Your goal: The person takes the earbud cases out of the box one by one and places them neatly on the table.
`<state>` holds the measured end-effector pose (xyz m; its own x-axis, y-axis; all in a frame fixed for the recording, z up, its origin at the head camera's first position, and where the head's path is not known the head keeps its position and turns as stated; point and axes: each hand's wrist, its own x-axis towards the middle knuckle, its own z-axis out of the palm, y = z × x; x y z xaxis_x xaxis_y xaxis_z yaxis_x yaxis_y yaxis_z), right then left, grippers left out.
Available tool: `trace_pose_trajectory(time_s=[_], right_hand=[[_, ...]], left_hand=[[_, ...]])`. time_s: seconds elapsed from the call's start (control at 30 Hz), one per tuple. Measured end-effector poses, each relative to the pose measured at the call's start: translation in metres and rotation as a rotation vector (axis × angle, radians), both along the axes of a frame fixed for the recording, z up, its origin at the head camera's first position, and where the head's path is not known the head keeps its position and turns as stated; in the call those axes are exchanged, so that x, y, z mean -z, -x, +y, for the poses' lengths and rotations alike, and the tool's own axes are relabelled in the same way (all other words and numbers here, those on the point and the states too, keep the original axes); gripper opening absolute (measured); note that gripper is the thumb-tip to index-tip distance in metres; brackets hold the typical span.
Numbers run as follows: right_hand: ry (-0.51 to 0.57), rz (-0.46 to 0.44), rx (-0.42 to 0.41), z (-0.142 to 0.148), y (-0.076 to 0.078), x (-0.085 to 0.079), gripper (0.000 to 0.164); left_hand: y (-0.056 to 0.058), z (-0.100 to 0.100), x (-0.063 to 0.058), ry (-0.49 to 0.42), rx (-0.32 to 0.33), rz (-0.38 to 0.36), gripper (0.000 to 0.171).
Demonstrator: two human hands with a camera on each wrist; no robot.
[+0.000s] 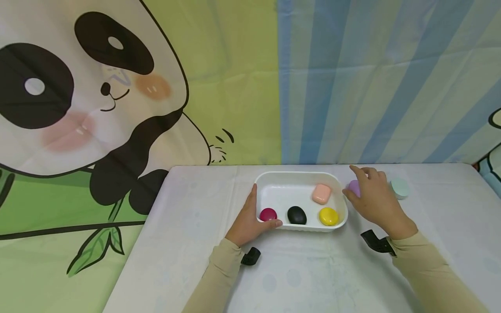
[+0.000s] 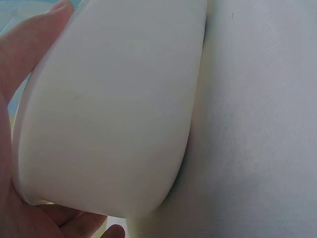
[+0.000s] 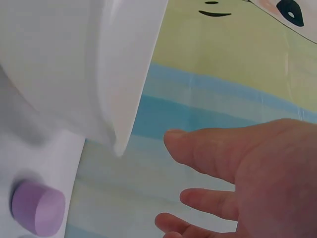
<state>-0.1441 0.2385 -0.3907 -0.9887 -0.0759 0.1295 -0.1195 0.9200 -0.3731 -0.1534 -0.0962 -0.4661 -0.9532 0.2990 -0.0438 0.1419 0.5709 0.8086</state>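
White tray (image 1: 285, 191) sits gripped by left fingers (image 1: 252, 201); right fingers (image 1: 358, 173), spread and holding nothing, hover near a purple block (image 1: 354, 188), which a low sweep could displace.

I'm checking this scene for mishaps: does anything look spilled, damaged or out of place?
Nothing stands out: no spill or visible damage. The purple piece and mint-green piece lie outside the white tray, near the right hand.
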Motion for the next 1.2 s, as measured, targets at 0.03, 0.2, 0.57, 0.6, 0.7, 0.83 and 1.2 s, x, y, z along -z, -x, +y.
trace_pose_trajectory(time_s=[0.03,0.2,0.57,0.6,0.7,0.83,1.2], right_hand=[[0.005,0.005,-0.01,-0.002,-0.001,0.0,0.071],[0.011,0.034,-0.067,-0.013,-0.002,0.003,0.068],[-0.018,0.047,-0.112,-0.037,0.0,0.01,0.066],[-0.021,0.043,-0.114,-0.039,0.001,0.011,0.066],[-0.033,0.048,-0.133,-0.044,0.004,0.013,0.064],[-0.06,0.063,-0.178,-0.051,0.008,0.017,0.062],[-0.141,0.083,-0.182,-0.067,0.008,0.024,0.055]], left_hand=[[0.0,0.0,0.0,-0.001,-0.001,-0.001,0.129],[0.0,0.0,-0.001,-0.008,0.0,0.0,0.129],[0.0,-0.001,-0.001,-0.006,-0.004,0.003,0.129],[0.0,0.0,0.0,-0.007,-0.005,0.004,0.129],[0.0,0.0,0.001,-0.01,-0.005,0.003,0.129],[0.001,-0.001,0.002,-0.016,0.0,0.008,0.129],[0.001,-0.001,0.003,-0.021,0.002,0.021,0.129]])
